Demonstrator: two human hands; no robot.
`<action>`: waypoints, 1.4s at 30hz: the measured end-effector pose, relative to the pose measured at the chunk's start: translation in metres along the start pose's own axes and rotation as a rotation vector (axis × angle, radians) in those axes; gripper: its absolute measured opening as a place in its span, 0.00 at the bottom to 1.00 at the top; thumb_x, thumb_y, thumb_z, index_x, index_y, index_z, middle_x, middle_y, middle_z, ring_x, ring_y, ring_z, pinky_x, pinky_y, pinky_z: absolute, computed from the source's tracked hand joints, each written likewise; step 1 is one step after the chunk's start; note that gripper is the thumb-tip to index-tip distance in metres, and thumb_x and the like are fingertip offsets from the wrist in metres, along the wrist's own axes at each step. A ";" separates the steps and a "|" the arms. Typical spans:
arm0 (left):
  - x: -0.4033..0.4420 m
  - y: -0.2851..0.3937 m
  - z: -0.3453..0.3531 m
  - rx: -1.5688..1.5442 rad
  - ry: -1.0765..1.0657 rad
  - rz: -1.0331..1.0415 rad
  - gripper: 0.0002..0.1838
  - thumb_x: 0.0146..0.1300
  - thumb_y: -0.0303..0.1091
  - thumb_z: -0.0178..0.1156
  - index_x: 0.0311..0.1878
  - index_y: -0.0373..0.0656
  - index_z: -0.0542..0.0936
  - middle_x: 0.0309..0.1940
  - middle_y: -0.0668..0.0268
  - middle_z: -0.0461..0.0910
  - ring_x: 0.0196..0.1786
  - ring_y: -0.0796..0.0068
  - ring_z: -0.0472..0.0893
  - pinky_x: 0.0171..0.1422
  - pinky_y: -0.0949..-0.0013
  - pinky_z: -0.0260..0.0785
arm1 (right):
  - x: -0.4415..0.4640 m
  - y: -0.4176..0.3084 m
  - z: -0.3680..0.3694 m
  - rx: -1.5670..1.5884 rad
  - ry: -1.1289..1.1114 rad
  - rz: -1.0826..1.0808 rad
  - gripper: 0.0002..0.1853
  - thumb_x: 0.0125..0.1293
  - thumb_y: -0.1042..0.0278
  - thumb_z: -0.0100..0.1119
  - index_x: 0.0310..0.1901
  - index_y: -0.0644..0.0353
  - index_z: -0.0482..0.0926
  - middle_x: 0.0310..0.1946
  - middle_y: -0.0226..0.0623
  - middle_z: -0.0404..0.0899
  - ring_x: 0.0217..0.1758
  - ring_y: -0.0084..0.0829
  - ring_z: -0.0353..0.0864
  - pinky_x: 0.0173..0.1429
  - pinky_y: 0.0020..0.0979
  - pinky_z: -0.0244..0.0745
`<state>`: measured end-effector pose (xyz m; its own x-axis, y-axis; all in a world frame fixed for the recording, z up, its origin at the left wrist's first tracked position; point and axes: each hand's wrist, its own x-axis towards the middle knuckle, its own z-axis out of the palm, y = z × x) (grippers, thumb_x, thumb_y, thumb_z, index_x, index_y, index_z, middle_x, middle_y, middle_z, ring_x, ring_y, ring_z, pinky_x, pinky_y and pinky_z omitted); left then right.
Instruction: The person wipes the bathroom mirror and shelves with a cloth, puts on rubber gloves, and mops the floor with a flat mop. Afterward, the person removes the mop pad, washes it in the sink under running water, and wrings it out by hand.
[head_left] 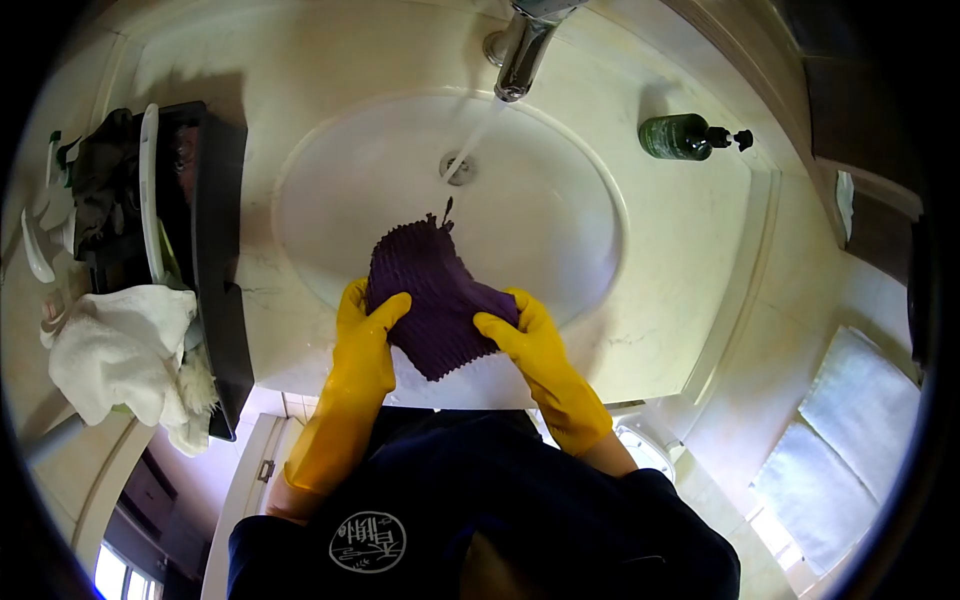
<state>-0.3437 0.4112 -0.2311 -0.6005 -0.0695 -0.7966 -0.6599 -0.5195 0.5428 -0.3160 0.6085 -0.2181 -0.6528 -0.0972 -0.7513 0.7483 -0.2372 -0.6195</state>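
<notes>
A dark purple ribbed cloth [430,300] with zigzag edges is stretched between my hands over the front of the white oval sink [330,150]. My left hand [365,325], in a yellow rubber glove, pinches its left side with the thumb on top. On the right side, my right hand [520,330], gloved the same way, grips the cloth between thumb and fingers. Water runs from the chrome faucet [525,55] toward the drain [458,168], beyond the cloth. A small dark loop sticks up from the cloth's far corner.
A green pump bottle [676,137] lies in view on the counter's right. At left, a black bin [225,200] holds cleaning tools and dark cloth, with a white towel [125,345] draped near it. White towels [840,450] hang at lower right.
</notes>
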 end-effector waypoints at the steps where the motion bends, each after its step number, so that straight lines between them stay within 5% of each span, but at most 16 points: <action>1: 0.000 -0.001 0.001 0.001 -0.001 -0.001 0.21 0.55 0.21 0.63 0.53 0.35 0.70 0.44 0.60 0.78 0.45 0.70 0.78 0.53 0.68 0.71 | -0.001 0.001 -0.001 0.012 0.022 -0.011 0.16 0.63 0.69 0.64 0.50 0.64 0.75 0.37 0.30 0.79 0.37 0.18 0.76 0.43 0.22 0.73; 12: -0.003 0.000 -0.003 0.285 0.041 0.094 0.22 0.56 0.24 0.64 0.55 0.33 0.74 0.45 0.60 0.79 0.44 0.73 0.78 0.53 0.73 0.70 | -0.012 -0.029 0.007 -0.114 0.085 -0.052 0.17 0.60 0.66 0.67 0.48 0.62 0.77 0.37 0.32 0.80 0.36 0.19 0.77 0.40 0.22 0.72; 15: -0.015 0.006 0.008 0.292 0.080 0.163 0.21 0.57 0.24 0.64 0.55 0.33 0.75 0.46 0.60 0.79 0.46 0.73 0.78 0.54 0.73 0.69 | -0.015 -0.056 0.008 -0.380 0.223 0.016 0.14 0.59 0.66 0.67 0.45 0.61 0.79 0.36 0.33 0.80 0.36 0.19 0.77 0.40 0.22 0.72; 17: -0.016 0.011 0.018 0.241 0.109 0.228 0.21 0.58 0.25 0.63 0.56 0.33 0.74 0.47 0.60 0.79 0.46 0.73 0.78 0.54 0.72 0.69 | -0.008 -0.069 0.006 -0.806 0.464 -0.207 0.12 0.59 0.66 0.66 0.43 0.60 0.80 0.35 0.33 0.79 0.37 0.20 0.76 0.41 0.22 0.71; 19: -0.013 0.026 0.026 0.261 0.183 0.310 0.22 0.60 0.25 0.62 0.58 0.34 0.73 0.49 0.60 0.78 0.51 0.73 0.75 0.59 0.72 0.66 | 0.019 -0.071 -0.026 -0.305 0.348 -0.448 0.15 0.60 0.65 0.64 0.47 0.61 0.78 0.36 0.33 0.80 0.38 0.25 0.77 0.44 0.27 0.72; 22: 0.011 0.033 0.016 0.030 0.097 0.490 0.23 0.61 0.28 0.62 0.60 0.35 0.73 0.52 0.59 0.77 0.54 0.71 0.74 0.61 0.70 0.64 | 0.028 -0.099 -0.033 -0.338 0.529 -0.478 0.19 0.61 0.64 0.62 0.53 0.61 0.75 0.43 0.37 0.80 0.47 0.31 0.77 0.52 0.31 0.71; 24: 0.025 0.041 -0.003 0.398 0.091 0.472 0.26 0.64 0.37 0.60 0.64 0.40 0.69 0.61 0.57 0.71 0.61 0.66 0.71 0.63 0.67 0.64 | 0.037 -0.081 -0.039 -0.501 0.492 -0.465 0.21 0.62 0.64 0.61 0.56 0.61 0.73 0.47 0.39 0.78 0.52 0.33 0.76 0.56 0.32 0.69; 26: 0.036 0.050 -0.009 0.583 0.062 0.455 0.26 0.63 0.37 0.60 0.64 0.41 0.70 0.61 0.57 0.71 0.62 0.64 0.71 0.64 0.66 0.63 | 0.041 -0.071 -0.037 -0.683 0.413 -0.354 0.25 0.62 0.63 0.59 0.61 0.60 0.71 0.59 0.46 0.71 0.62 0.38 0.70 0.65 0.36 0.64; 28: 0.051 0.061 -0.006 0.770 0.028 0.433 0.26 0.63 0.38 0.60 0.63 0.42 0.70 0.61 0.57 0.71 0.63 0.62 0.70 0.65 0.65 0.62 | 0.062 -0.055 -0.049 -0.832 0.380 -0.351 0.27 0.61 0.62 0.60 0.61 0.59 0.71 0.61 0.48 0.69 0.62 0.42 0.70 0.65 0.38 0.64; 31: 0.097 0.072 0.007 1.185 -0.144 0.612 0.25 0.60 0.35 0.61 0.62 0.44 0.72 0.62 0.57 0.71 0.65 0.57 0.69 0.67 0.62 0.61 | 0.114 -0.024 -0.066 -1.135 0.348 -0.445 0.30 0.57 0.60 0.62 0.62 0.58 0.70 0.63 0.50 0.67 0.62 0.48 0.69 0.66 0.41 0.64; 33: 0.143 0.054 0.007 1.809 -0.163 1.042 0.30 0.54 0.35 0.63 0.63 0.44 0.70 0.62 0.56 0.71 0.64 0.53 0.69 0.66 0.59 0.62 | 0.131 -0.015 -0.062 -1.291 0.351 -0.542 0.31 0.56 0.59 0.63 0.62 0.56 0.70 0.63 0.51 0.66 0.62 0.51 0.68 0.66 0.43 0.63; 36: 0.161 0.049 0.016 2.198 -0.126 1.144 0.35 0.51 0.35 0.65 0.65 0.44 0.67 0.61 0.56 0.71 0.62 0.53 0.70 0.63 0.58 0.65 | 0.141 -0.010 -0.062 -1.454 0.333 -0.466 0.32 0.55 0.65 0.63 0.63 0.53 0.68 0.59 0.52 0.70 0.62 0.52 0.68 0.65 0.44 0.64; 37: 0.162 0.048 0.018 2.198 -0.129 1.140 0.35 0.51 0.35 0.65 0.65 0.44 0.67 0.61 0.56 0.71 0.62 0.53 0.70 0.63 0.58 0.65 | 0.145 -0.010 -0.075 -1.455 0.331 -0.462 0.32 0.55 0.65 0.63 0.63 0.53 0.68 0.59 0.52 0.70 0.62 0.52 0.68 0.65 0.44 0.64; 39: 0.148 0.062 0.033 2.170 -0.224 0.762 0.42 0.47 0.40 0.69 0.67 0.43 0.64 0.61 0.55 0.70 0.61 0.52 0.70 0.63 0.58 0.64 | 0.152 -0.009 -0.101 -1.351 0.570 -0.628 0.35 0.50 0.68 0.66 0.63 0.54 0.67 0.58 0.53 0.70 0.60 0.54 0.69 0.64 0.44 0.66; 41: 0.143 0.062 0.034 2.152 -0.291 0.726 0.44 0.45 0.42 0.70 0.67 0.42 0.64 0.60 0.54 0.70 0.61 0.52 0.70 0.64 0.58 0.64 | 0.143 -0.017 -0.092 -1.315 0.649 -0.604 0.34 0.51 0.67 0.66 0.63 0.54 0.68 0.56 0.53 0.71 0.60 0.53 0.69 0.64 0.43 0.66; 42: 0.141 0.062 0.035 2.125 -0.354 0.692 0.46 0.43 0.44 0.71 0.67 0.41 0.65 0.60 0.53 0.71 0.61 0.51 0.70 0.64 0.57 0.63 | 0.124 -0.040 -0.063 -1.518 0.486 -0.328 0.33 0.52 0.69 0.64 0.63 0.54 0.68 0.56 0.52 0.72 0.60 0.53 0.69 0.65 0.42 0.65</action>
<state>-0.4856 0.3988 -0.3006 -0.7477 0.4500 -0.4883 0.3897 0.8928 0.2260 -0.4193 0.6669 -0.3014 -0.9223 0.1296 -0.3641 0.2063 0.9618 -0.1801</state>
